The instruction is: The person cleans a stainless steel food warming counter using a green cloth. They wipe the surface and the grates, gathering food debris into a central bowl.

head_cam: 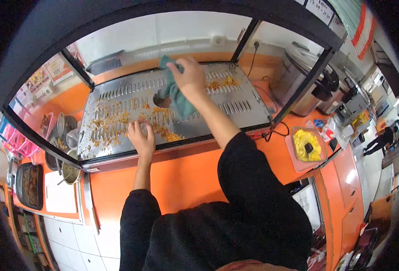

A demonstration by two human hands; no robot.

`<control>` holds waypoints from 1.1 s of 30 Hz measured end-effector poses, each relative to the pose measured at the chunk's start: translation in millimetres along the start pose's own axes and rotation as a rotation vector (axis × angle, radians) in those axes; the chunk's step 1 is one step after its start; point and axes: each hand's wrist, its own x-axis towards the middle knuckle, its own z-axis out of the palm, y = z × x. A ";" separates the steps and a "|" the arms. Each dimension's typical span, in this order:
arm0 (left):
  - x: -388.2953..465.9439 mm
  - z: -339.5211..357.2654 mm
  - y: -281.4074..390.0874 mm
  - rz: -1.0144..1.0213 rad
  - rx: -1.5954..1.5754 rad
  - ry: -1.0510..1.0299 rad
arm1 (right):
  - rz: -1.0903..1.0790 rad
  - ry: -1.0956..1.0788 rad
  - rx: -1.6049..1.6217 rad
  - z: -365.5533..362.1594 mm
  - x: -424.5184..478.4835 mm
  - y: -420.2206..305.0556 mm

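Note:
My right hand [190, 77] grips a green cloth [177, 98] over a slotted metal plate [202, 127] inside a black-framed, glass-sided display case. The cloth hangs down beside a round hole [162, 100] in the plate. At the plate's front edge is my left hand [141, 137], its fingers bent and apart, with nothing visible held in them. Orange-brown crumbs [109, 123] are strewn over the plate's left half and along its front middle. Another patch of crumbs [224, 83] lies at the back right.
The case's black frame posts [302, 86] rise around the plate. To the right, a glass container of yellow food [307, 144] stands near metal cookers [296, 81] and a black cable [280, 130]. On the left are a knife [91, 203], a white board [60, 193] and a black tray [30, 186].

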 end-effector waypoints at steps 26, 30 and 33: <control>2.7 -6.7 5.2 -0.034 -0.006 -0.032 | 0.483 -0.566 -0.627 -12.9 56.5 354.4; 2.6 -2.9 5.1 -0.054 -0.043 -0.063 | 0.359 -0.374 -0.520 -14.2 90.1 376.8; 0.7 -11.4 5.2 -0.052 0.025 -0.052 | 0.307 -0.364 -0.828 5.6 93.9 331.9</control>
